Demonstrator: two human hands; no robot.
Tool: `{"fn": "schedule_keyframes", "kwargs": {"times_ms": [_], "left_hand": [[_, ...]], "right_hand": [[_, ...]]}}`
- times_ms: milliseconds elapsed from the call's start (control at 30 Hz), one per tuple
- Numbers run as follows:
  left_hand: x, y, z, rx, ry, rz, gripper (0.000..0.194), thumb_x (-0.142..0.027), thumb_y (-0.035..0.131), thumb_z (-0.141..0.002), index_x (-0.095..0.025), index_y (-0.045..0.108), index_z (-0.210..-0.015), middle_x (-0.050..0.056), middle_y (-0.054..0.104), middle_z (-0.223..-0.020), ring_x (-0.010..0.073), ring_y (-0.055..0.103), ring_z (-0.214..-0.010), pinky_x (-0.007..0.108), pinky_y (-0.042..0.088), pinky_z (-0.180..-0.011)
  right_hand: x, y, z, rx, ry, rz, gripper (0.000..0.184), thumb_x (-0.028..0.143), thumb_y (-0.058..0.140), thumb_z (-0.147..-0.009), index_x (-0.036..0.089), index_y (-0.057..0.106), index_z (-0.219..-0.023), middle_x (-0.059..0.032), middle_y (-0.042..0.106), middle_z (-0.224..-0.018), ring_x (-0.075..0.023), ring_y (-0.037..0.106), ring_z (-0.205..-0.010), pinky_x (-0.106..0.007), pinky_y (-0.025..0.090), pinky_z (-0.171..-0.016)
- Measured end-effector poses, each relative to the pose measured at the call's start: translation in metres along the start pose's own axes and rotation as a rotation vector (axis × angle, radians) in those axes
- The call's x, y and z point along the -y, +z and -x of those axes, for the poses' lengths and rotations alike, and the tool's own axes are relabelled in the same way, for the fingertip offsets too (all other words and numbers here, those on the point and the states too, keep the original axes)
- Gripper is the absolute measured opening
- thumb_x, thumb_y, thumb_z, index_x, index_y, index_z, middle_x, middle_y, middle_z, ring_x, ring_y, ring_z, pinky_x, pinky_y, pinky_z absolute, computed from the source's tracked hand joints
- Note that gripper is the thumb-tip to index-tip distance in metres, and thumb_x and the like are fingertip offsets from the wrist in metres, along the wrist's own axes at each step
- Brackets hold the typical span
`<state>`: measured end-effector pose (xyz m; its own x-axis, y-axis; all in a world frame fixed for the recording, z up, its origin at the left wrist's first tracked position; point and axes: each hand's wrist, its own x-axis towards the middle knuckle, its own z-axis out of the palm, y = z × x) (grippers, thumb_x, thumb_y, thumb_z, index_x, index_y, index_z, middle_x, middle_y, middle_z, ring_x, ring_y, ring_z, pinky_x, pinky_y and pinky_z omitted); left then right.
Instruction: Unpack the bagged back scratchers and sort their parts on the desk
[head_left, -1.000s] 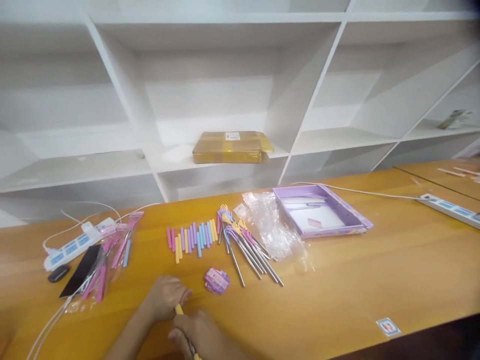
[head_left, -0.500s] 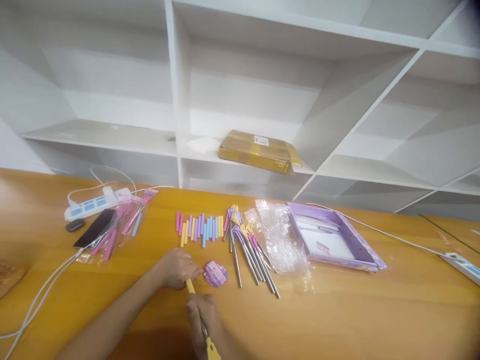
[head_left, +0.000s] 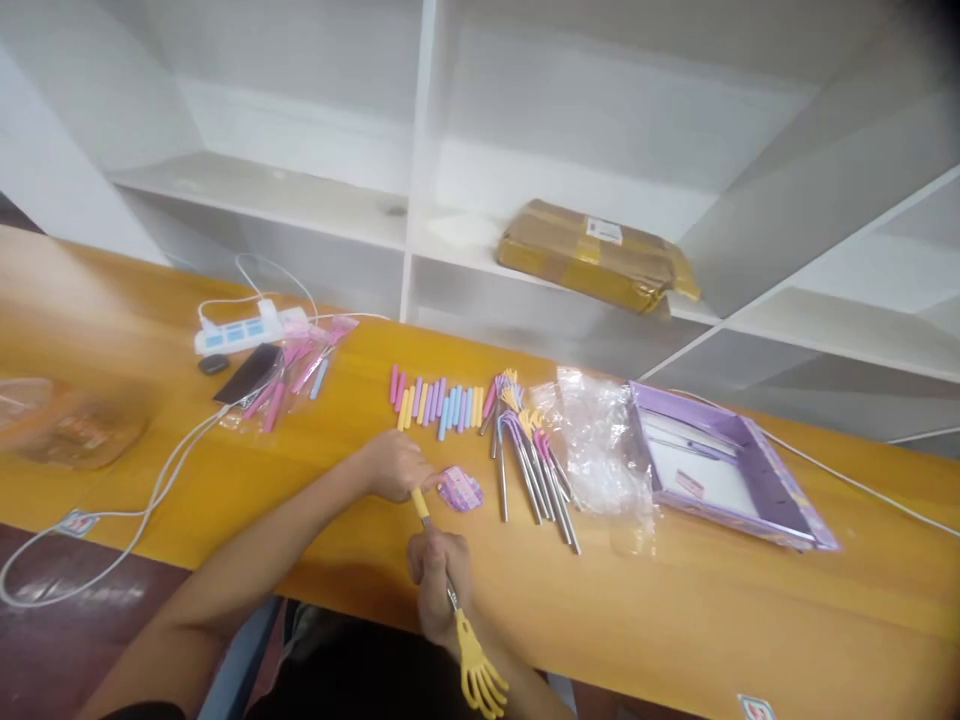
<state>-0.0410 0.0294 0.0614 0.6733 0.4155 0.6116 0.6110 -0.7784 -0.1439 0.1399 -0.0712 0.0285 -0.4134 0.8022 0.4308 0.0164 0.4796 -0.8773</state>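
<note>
A back scratcher with a yellow hand-shaped head (head_left: pixel 478 665) slants between my hands, head end toward me. My left hand (head_left: pixel 394 465) is closed round its yellow handle grip (head_left: pixel 420 502). My right hand (head_left: pixel 442 575) wraps the metal shaft, thumb on top. Just right of my left hand lies a pile of pink and purple cards (head_left: pixel 460 489). Behind it, coloured grip tubes (head_left: pixel 439 404) stand side by side in a row. Several metal back scratcher rods (head_left: pixel 536 470) with coloured hand heads lie to the right.
Clear plastic bags (head_left: pixel 604 450) lie beside a purple open box (head_left: pixel 739 510). At the left are a power strip (head_left: pixel 244 335), a dark phone-like slab (head_left: pixel 251 373), bagged pink scratchers (head_left: pixel 276 405) and white cables (head_left: pixel 161 480). A taped brown parcel (head_left: pixel 592 255) rests on the shelf.
The view has swung, so the table appears higher and more of my arms and the yellow head shows. Both hands keep hold of the back scratcher.
</note>
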Motion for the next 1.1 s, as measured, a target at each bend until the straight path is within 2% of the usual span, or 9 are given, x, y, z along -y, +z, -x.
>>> {"fn": "schedule_keyframes", "kwargs": {"times_ms": [233,400,533,600,700,867,967,1033,1100], "left_hand": [[0.008,-0.017,0.007,0.138,-0.059,0.083,0.052,-0.03,0.054,-0.109,-0.021,0.062,-0.059,0.002,0.063,-0.053,0.0153,0.052,-0.049,0.032,0.024,-0.05],[0.022,-0.043,-0.007,0.275,-0.117,0.098,0.058,-0.037,0.05,-0.112,-0.021,0.065,-0.058,0.001,0.063,-0.053,0.0151,0.051,-0.051,0.032,0.024,-0.054],[0.008,-0.05,-0.018,0.364,-0.186,0.094,0.055,-0.037,0.05,-0.113,-0.021,0.067,-0.063,0.002,0.064,-0.057,0.0176,0.055,-0.054,0.032,0.025,-0.055],[-0.002,-0.045,-0.019,0.411,-0.209,0.117,0.05,-0.037,0.052,-0.112,-0.02,0.068,-0.067,0.002,0.066,-0.061,0.0192,0.059,-0.059,0.032,0.028,-0.055],[-0.006,-0.029,-0.012,0.434,-0.186,0.164,0.043,-0.031,0.053,-0.111,-0.021,0.07,-0.073,0.003,0.068,-0.064,0.0203,0.06,-0.062,0.032,0.032,-0.056],[0.01,0.002,0.009,0.384,-0.226,0.197,0.046,-0.031,0.05,-0.109,-0.021,0.07,-0.069,0.004,0.064,-0.059,0.0196,0.056,-0.057,0.03,0.031,-0.055],[0.017,0.015,0.011,0.386,-0.294,0.286,0.051,-0.041,0.053,-0.106,-0.023,0.062,-0.06,0.003,0.057,-0.055,0.0186,0.054,-0.055,0.028,0.035,-0.056],[0.024,0.021,0.007,0.387,-0.397,0.377,0.051,-0.048,0.058,-0.102,-0.024,0.058,-0.057,0.002,0.054,-0.055,0.0184,0.057,-0.057,0.028,0.041,-0.06],[0.041,0.022,0.005,0.269,-0.675,0.423,0.049,-0.053,0.068,-0.093,-0.023,0.054,-0.056,0.001,0.052,-0.055,0.0185,0.061,-0.061,0.029,0.048,-0.065]], "right_hand": [[0.014,-0.004,0.002,-0.038,0.118,-0.161,0.057,0.055,0.034,-0.114,0.027,0.035,-0.064,0.0036,0.032,-0.052,-0.0136,0.033,-0.044,-0.033,0.026,-0.049],[0.023,-0.014,-0.008,0.043,0.05,-0.152,0.052,0.05,0.033,-0.115,0.026,0.033,-0.068,0.0036,0.033,-0.057,-0.0123,0.031,-0.049,-0.032,0.025,-0.053],[0.031,-0.032,-0.024,0.15,0.076,-0.191,0.04,0.046,0.046,-0.112,0.025,0.041,-0.078,0.0069,0.039,-0.058,-0.0097,0.032,-0.047,-0.028,0.025,-0.049],[0.03,-0.04,-0.032,0.228,0.137,-0.215,0.036,0.047,0.056,-0.109,0.025,0.043,-0.083,0.0089,0.041,-0.059,-0.0087,0.031,-0.046,-0.025,0.024,-0.047],[0.024,-0.043,-0.039,0.266,0.159,-0.218,0.046,0.052,0.054,-0.109,0.025,0.037,-0.076,0.0089,0.034,-0.058,-0.0089,0.029,-0.05,-0.026,0.024,-0.049],[0.014,-0.031,-0.034,0.1,0.258,-0.191,0.057,0.065,0.03,-0.114,0.026,0.036,-0.073,0.0059,0.033,-0.06,-0.0114,0.034,-0.052,-0.029,0.027,-0.052],[0.019,-0.03,-0.035,0.103,0.267,-0.193,0.056,0.066,0.027,-0.114,0.026,0.036,-0.075,0.0052,0.035,-0.061,-0.0119,0.035,-0.052,-0.03,0.03,-0.054],[0.028,-0.036,-0.037,0.105,0.242,-0.17,0.053,0.062,0.027,-0.115,0.027,0.036,-0.076,0.0048,0.037,-0.062,-0.012,0.036,-0.053,-0.029,0.031,-0.054],[0.038,-0.048,-0.032,0.102,0.203,-0.132,0.053,0.061,0.026,-0.115,0.027,0.035,-0.076,0.0049,0.036,-0.062,-0.0124,0.036,-0.051,-0.03,0.03,-0.052]]}}
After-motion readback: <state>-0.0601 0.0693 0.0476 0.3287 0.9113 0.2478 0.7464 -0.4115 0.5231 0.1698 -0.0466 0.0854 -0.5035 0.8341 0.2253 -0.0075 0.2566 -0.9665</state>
